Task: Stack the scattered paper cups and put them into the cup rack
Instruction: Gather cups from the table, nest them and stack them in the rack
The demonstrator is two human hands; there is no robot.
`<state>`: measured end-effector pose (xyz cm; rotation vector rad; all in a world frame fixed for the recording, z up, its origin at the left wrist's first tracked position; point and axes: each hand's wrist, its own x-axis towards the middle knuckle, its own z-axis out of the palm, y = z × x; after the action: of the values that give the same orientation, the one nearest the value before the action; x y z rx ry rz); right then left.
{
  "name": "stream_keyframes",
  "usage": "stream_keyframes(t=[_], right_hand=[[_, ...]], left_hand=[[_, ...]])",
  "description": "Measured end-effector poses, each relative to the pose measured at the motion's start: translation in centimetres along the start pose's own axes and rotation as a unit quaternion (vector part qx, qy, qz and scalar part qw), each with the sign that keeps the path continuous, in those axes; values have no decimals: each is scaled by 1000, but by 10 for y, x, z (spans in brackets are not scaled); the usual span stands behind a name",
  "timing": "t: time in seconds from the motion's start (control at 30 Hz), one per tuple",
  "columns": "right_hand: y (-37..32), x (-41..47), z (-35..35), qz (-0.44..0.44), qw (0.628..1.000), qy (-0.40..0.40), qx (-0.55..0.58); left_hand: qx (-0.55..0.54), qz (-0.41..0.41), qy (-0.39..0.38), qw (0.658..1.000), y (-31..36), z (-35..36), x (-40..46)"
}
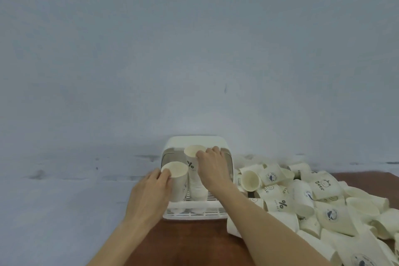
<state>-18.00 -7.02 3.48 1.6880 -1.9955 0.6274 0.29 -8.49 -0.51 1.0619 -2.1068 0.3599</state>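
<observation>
A white cup rack (195, 214) with a slatted floor and a raised lid stands against the wall. Two stacks of cream paper cups stand upright inside it. My left hand (151, 192) grips the left stack (176, 181) at its rim. My right hand (212, 168) holds the rim of the taller right stack (194, 166), which bears a "%" mark. A large heap of loose paper cups (313, 201) with printed logos lies on the table to the right of the rack.
The brown wooden table (190, 242) shows in front of the rack. A pale blue-grey wall (194, 60) rises right behind the rack and fills most of the view. The cup heap reaches the right frame edge.
</observation>
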Motion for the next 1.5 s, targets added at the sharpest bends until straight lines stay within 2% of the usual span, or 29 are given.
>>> stream_keyframes(t=[0.27, 1.0, 1.37, 1.5], right_hand=[[-4, 12, -7, 8, 997, -72, -10], [6, 14, -12, 12, 997, -56, -46], [12, 0, 22, -20, 987, -150, -58], [15, -8, 36, -18, 986, -158, -44]], left_hand=[[-34, -31, -2, 999, 3, -5, 35], [-57, -98, -31, 993, -10, 28, 64], [-67, -92, -27, 993, -7, 43, 68], [-65, -95, -24, 993, -8, 48, 68]])
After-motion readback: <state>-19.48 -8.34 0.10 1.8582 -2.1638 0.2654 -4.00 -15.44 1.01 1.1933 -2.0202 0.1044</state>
